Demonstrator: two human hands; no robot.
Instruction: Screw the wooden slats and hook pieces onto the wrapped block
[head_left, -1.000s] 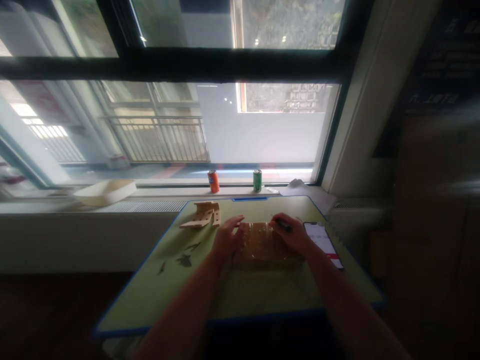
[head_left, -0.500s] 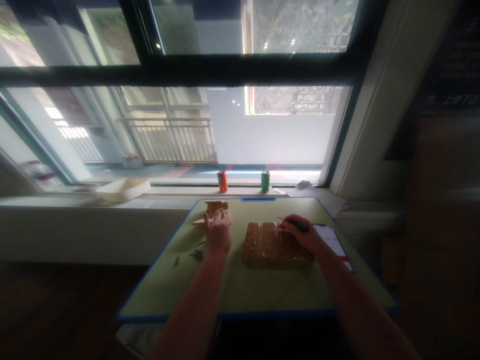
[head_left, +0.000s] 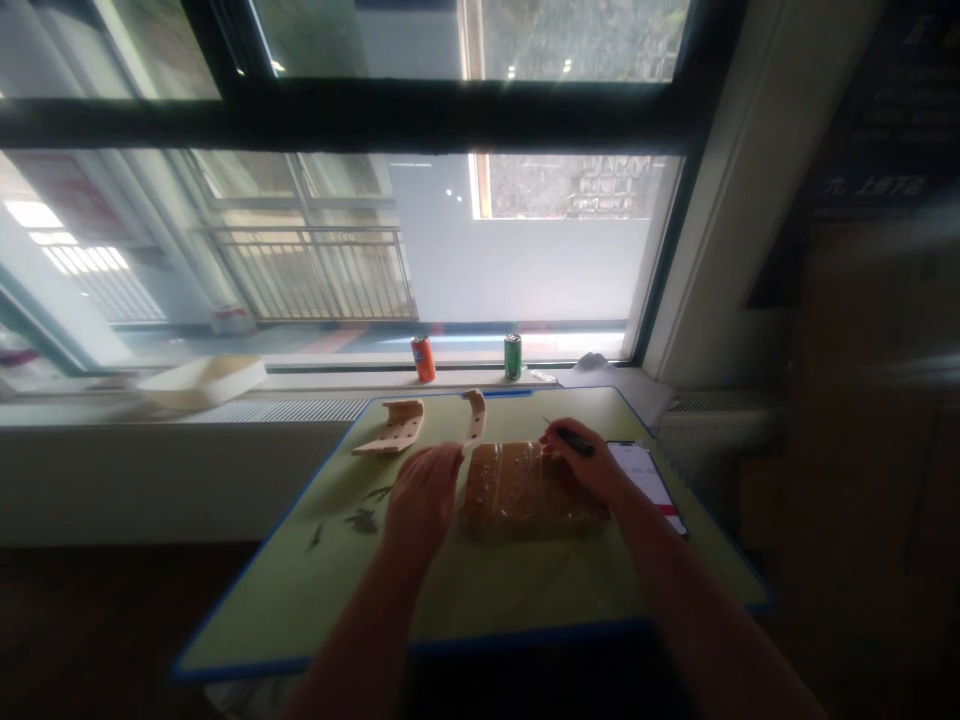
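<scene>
My left hand (head_left: 424, 495) pinches the lower end of a curved wooden strip with holes (head_left: 475, 416) and holds it up beside the brown box. Between the fingers of my right hand (head_left: 592, 460) is a screwdriver with a black handle (head_left: 574, 441), its thin shaft pointing up and left above the box's far edge. That brown box (head_left: 517, 490), shiny as if wrapped in clear tape or film, lies under and between my hands. A bent wooden piece with holes (head_left: 396, 428) rests beyond my left hand. Small dark parts (head_left: 363, 520) lie to its left.
A phone showing a timer (head_left: 646, 485) lies right of the box on the blue-edged table (head_left: 300, 610). On the windowsill stand an orange can (head_left: 423, 358), a green can (head_left: 512, 356) and a pale tray (head_left: 202, 381). Crumpled white material (head_left: 615, 378) is behind the table.
My left hand has lifted the wooden strip away from the other wooden piece and brought it right, towards the box. My right hand still holds the screwdriver. The whole view has shifted slightly.
</scene>
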